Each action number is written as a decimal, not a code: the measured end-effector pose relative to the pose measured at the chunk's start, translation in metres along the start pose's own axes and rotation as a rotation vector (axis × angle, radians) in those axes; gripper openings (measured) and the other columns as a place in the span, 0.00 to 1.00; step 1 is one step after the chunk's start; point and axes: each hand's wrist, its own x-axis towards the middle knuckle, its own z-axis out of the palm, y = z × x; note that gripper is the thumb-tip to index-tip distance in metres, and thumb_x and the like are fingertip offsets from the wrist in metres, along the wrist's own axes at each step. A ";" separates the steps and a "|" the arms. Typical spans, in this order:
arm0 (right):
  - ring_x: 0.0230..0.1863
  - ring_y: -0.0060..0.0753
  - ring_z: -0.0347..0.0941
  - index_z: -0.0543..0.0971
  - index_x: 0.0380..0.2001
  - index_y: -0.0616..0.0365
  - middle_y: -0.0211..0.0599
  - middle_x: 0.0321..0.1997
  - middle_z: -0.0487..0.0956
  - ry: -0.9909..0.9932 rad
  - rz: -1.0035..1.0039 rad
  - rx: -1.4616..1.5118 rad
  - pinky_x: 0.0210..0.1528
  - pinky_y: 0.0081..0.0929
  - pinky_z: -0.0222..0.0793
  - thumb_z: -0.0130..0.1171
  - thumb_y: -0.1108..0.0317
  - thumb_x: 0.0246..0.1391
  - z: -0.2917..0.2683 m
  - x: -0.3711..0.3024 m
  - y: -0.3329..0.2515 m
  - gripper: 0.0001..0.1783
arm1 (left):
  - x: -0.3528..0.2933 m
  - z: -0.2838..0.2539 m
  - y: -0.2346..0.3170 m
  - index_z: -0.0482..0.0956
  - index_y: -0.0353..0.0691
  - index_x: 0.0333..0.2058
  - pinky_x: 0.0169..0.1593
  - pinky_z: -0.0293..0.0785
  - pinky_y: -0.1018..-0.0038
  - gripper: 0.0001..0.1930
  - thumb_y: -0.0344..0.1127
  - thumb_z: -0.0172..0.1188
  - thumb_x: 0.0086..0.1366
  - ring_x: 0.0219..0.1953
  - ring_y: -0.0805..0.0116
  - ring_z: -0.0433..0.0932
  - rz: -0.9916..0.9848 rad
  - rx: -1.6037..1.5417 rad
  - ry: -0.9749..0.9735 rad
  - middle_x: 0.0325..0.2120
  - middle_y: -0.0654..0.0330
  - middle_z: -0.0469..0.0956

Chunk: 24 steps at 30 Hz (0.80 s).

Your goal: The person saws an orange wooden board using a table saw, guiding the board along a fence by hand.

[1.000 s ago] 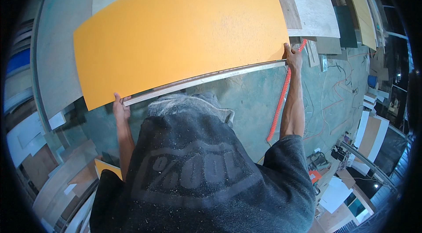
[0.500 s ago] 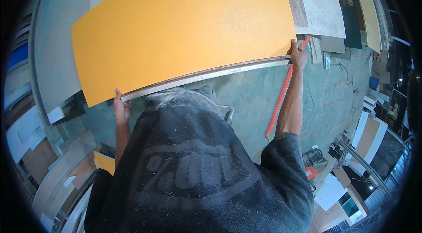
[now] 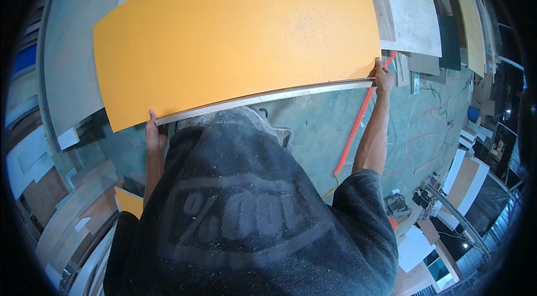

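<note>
A large orange-yellow board (image 3: pixel 235 39) lies flat before me, with fine dust specks on its right half. My left hand (image 3: pixel 156 133) is closed on its near edge close to the left corner, thumb on top and fingers hidden below. Around the near right corner, my right hand (image 3: pixel 384 78) grips in the same way, thumb up. A pale wooden edge (image 3: pixel 268 96) shows just under the board's near side, close against my dusty dark shirt (image 3: pixel 235 201).
Grey-white boards (image 3: pixel 411 11) lie beyond the right end, and a grey panel (image 3: pixel 72 61) beyond the left. A red coiled air hose (image 3: pixel 356 134) hangs by my right forearm. Cables run over the green floor (image 3: pixel 319 122). Offcuts (image 3: pixel 78 223) are stacked at lower left.
In the picture, the board's right end and my right hand sit slightly lower, while the left corner sits slightly higher. Both hands keep their hold.
</note>
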 end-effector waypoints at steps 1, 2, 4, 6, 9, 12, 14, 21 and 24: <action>0.34 0.39 0.84 0.90 0.36 0.65 0.47 0.29 0.87 -0.018 0.009 0.045 0.42 0.40 0.77 0.66 0.32 0.59 0.001 -0.003 -0.003 0.38 | -0.002 0.002 0.002 0.69 0.35 0.66 0.64 0.72 0.57 0.28 0.52 0.51 0.81 0.59 0.59 0.78 0.013 0.022 0.015 0.58 0.54 0.78; 0.33 0.34 0.83 0.90 0.35 0.65 0.42 0.29 0.87 -0.035 0.010 0.046 0.40 0.36 0.76 0.66 0.34 0.60 0.004 -0.007 -0.012 0.37 | -0.004 -0.005 0.004 0.69 0.35 0.66 0.64 0.72 0.57 0.28 0.52 0.51 0.81 0.59 0.59 0.78 0.016 0.031 -0.007 0.58 0.54 0.78; 0.30 0.25 0.80 0.89 0.33 0.66 0.34 0.28 0.86 -0.061 0.014 0.044 0.35 0.27 0.73 0.68 0.38 0.62 0.008 -0.013 -0.022 0.34 | -0.002 -0.022 0.003 0.68 0.35 0.66 0.64 0.72 0.58 0.28 0.52 0.50 0.81 0.59 0.59 0.78 0.016 0.050 -0.059 0.58 0.54 0.78; 0.29 0.24 0.79 0.88 0.30 0.65 0.34 0.27 0.85 -0.025 0.019 -0.023 0.34 0.27 0.72 0.67 0.38 0.63 -0.002 -0.003 -0.006 0.33 | 0.005 -0.015 -0.002 0.69 0.35 0.66 0.64 0.73 0.59 0.28 0.53 0.50 0.81 0.60 0.59 0.78 -0.005 0.027 -0.087 0.58 0.54 0.78; 0.27 0.23 0.77 0.87 0.28 0.63 0.33 0.24 0.83 -0.005 0.031 -0.027 0.32 0.27 0.71 0.66 0.39 0.63 -0.009 0.007 0.007 0.33 | 0.011 -0.010 -0.005 0.70 0.34 0.65 0.64 0.74 0.60 0.28 0.53 0.49 0.81 0.59 0.59 0.78 -0.006 0.056 -0.096 0.58 0.54 0.79; 0.26 0.22 0.76 0.86 0.27 0.62 0.31 0.23 0.82 -0.095 0.050 0.082 0.31 0.27 0.70 0.66 0.39 0.64 0.010 -0.008 -0.013 0.32 | 0.008 -0.037 -0.005 0.71 0.32 0.64 0.63 0.75 0.61 0.28 0.53 0.49 0.81 0.59 0.59 0.79 -0.029 0.017 -0.074 0.58 0.53 0.79; 0.26 0.22 0.75 0.86 0.27 0.63 0.31 0.23 0.82 -0.113 0.036 0.078 0.31 0.26 0.69 0.65 0.39 0.65 0.010 -0.008 -0.018 0.32 | 0.011 -0.040 -0.005 0.71 0.32 0.63 0.63 0.76 0.61 0.27 0.52 0.49 0.81 0.58 0.59 0.79 -0.009 -0.011 -0.095 0.57 0.53 0.80; 0.30 0.26 0.78 0.86 0.31 0.66 0.35 0.29 0.84 -0.165 0.020 0.058 0.35 0.28 0.72 0.60 0.37 0.67 -0.006 -0.006 -0.002 0.35 | 0.013 -0.014 -0.010 0.72 0.32 0.61 0.60 0.78 0.61 0.24 0.49 0.50 0.82 0.57 0.60 0.81 0.085 0.013 0.024 0.56 0.53 0.80; 0.29 0.27 0.78 0.85 0.28 0.66 0.35 0.26 0.83 -0.197 0.062 0.140 0.34 0.30 0.73 0.61 0.37 0.67 -0.011 -0.008 -0.006 0.36 | 0.020 -0.024 -0.010 0.72 0.32 0.61 0.59 0.79 0.61 0.24 0.48 0.50 0.82 0.56 0.60 0.81 0.045 -0.016 0.009 0.55 0.53 0.80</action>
